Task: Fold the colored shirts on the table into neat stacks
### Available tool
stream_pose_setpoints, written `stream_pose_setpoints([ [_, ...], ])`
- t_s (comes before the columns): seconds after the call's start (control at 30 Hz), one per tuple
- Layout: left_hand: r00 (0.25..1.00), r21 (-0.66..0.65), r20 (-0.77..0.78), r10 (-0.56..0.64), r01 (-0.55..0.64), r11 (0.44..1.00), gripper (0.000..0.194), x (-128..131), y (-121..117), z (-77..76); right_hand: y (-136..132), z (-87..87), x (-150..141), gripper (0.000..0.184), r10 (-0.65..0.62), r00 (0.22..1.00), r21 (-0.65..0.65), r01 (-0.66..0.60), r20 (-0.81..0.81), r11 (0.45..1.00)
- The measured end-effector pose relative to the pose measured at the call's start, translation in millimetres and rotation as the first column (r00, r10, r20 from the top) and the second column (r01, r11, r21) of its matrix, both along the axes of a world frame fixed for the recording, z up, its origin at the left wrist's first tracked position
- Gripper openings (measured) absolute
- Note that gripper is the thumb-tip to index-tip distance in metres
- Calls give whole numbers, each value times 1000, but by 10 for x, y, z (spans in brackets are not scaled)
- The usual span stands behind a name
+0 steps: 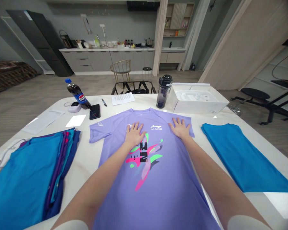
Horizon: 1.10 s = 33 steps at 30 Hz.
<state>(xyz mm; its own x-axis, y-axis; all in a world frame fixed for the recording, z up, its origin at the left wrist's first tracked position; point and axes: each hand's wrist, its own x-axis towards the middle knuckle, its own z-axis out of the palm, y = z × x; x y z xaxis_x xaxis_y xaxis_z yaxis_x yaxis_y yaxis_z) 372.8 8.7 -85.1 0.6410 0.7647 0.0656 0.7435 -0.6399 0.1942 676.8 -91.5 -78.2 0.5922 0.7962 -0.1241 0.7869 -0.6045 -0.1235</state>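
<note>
A lavender Li-Ning T-shirt [156, 188] lies spread flat on the white table [86, 163], its collar pointing away from me and a colourful print on its chest. My left hand [134, 134] rests palm down on the shirt's upper chest with the fingers spread. My right hand [180, 128] presses flat near the opposite shoulder, holding nothing. To the right lies a folded blue garment [242, 159]. A stack of folded garments [31, 172] in blue, purple and teal sits to the left.
Along the table's far side stand a Pepsi bottle [78, 94], a black phone [94, 111], a pen [104, 102], a paper sheet [123, 98], a dark water bottle [163, 91] and a white open box [196, 99]. Chairs and a kitchen counter lie beyond.
</note>
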Motion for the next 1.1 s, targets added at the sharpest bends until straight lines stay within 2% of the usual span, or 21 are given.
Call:
stream_pose_setpoints([
  [0.1,998,26,54,-12,10,1000,58,67,76,73,-21,69,82,69,8,1000,65,-6,-25,998],
  [0.17,990,28,138,5,-9,1000,47,224,213,163,-48,124,214,64,-49,999,156,48,3,987],
  [0.27,952,-68,305,23,-2,998,33,663,509,307,-103,172,448,54,-168,982,257,141,88,956],
  [0.33,928,-168,372,20,46,985,29,1032,702,369,-133,170,565,49,-195,975,238,166,102,957],
  [0.43,933,-249,357,41,53,967,26,1525,901,370,-146,122,643,50,-221,969,189,199,106,962],
  [0.53,978,-243,200,60,-10,970,32,1809,990,275,-121,58,673,54,-234,962,186,206,144,961],
  [0.7,1000,-198,-20,18,-22,980,39,1927,1097,167,-64,10,802,50,-213,966,173,187,146,967],
  [0.9,992,-224,-114,56,-80,971,43,2027,1198,253,-54,71,880,41,-301,949,195,280,88,940],
  [1.1,988,-229,-141,58,-90,969,43,2096,1165,325,-70,172,905,37,-300,953,60,297,47,953],
])
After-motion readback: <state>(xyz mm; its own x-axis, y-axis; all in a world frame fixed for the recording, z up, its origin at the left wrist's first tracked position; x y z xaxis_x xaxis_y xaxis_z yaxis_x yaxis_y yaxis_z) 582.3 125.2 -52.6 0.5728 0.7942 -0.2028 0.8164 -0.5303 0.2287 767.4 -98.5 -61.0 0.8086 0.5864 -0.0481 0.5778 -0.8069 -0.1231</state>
